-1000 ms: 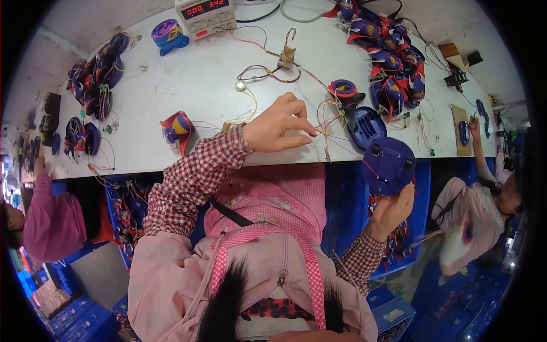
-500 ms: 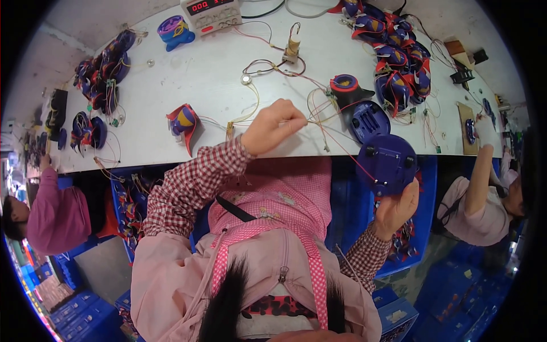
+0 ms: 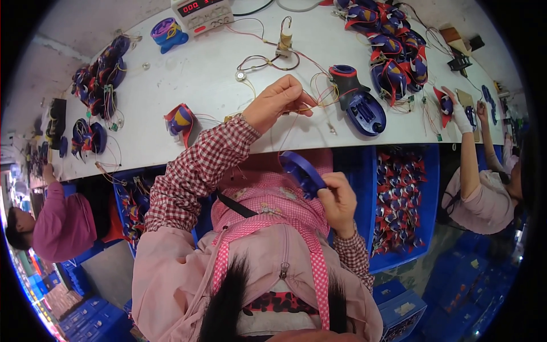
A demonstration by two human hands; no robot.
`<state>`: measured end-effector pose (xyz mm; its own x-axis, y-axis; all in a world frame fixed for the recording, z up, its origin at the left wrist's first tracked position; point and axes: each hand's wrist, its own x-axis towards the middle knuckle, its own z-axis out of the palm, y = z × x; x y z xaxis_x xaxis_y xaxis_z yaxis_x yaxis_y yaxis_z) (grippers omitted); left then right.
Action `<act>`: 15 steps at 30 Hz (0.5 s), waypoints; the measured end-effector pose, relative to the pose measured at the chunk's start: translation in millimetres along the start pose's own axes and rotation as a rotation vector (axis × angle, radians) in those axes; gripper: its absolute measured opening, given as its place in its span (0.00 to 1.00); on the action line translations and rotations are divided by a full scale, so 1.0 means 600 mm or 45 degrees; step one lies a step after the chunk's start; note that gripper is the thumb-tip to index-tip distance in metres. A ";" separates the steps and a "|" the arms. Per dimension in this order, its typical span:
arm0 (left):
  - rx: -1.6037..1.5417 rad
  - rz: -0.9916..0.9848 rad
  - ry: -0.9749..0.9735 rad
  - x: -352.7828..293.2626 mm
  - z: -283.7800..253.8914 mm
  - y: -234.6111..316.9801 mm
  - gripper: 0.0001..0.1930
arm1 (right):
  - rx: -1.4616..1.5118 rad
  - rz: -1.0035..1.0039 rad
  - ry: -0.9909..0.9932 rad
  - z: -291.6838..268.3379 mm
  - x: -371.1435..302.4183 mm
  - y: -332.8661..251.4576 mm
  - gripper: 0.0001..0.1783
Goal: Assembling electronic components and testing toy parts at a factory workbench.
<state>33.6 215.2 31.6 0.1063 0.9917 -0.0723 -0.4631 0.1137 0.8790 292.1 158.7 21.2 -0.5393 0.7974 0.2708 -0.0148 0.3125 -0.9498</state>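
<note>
My left hand [image 3: 277, 104] is closed over the table's front part, its fingertips pinching thin wires [image 3: 307, 108]. Over my lap, my right hand [image 3: 340, 200] grips a dark blue round plastic cover [image 3: 301, 172] by its edge, tilted nearly on edge. A thin red wire rises from this cover toward my left hand. To the right of the wires lies a dark blue oval housing [image 3: 366, 113] with slots inside, against a black and red plastic part [image 3: 344, 82]. A red and blue shell [image 3: 181, 123] with wires rests left of my left hand.
A power supply [image 3: 202, 14] with a red display stands at the back, beside a blue cup-like holder [image 3: 168, 35]. A brass-coloured cylinder [image 3: 285, 41] trails wires. Piled shells [image 3: 393, 62] lie at right, more at left. A blue bin [image 3: 431, 199] holds several shells. Co-workers sit either side.
My right hand has brought the blue cover left over my lap and turned it on edge. My left hand has shifted slightly up, still pinching wires. At right, a co-worker's gloved hand now holds a shell.
</note>
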 end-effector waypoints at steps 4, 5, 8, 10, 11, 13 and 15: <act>0.022 0.024 -0.068 0.000 0.006 0.000 0.10 | -0.274 -0.259 -0.045 0.018 0.014 -0.003 0.09; -0.004 0.037 -0.101 0.001 0.007 0.001 0.10 | -0.275 -0.260 -0.047 0.017 0.018 -0.003 0.09; -0.004 0.036 -0.137 0.001 0.001 0.000 0.10 | -0.335 -0.282 0.101 0.014 0.032 0.000 0.09; 0.043 0.013 -0.148 0.003 -0.004 -0.001 0.09 | -0.287 -0.232 0.145 0.006 0.042 0.003 0.09; 0.042 0.013 -0.146 0.002 -0.006 -0.001 0.09 | -0.241 -0.180 0.189 0.001 0.046 0.005 0.09; 0.093 -0.001 -0.173 0.001 -0.008 0.000 0.09 | -0.195 -0.127 0.229 -0.005 0.056 0.004 0.09; 0.117 -0.007 -0.182 0.001 -0.009 0.001 0.09 | -0.248 0.036 0.254 -0.011 0.068 -0.006 0.09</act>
<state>28.4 216.0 29.3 0.2358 0.9717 -0.0151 -0.3807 0.1066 0.9185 275.7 193.7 36.8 -0.3602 0.8871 0.2887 0.1705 0.3669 -0.9145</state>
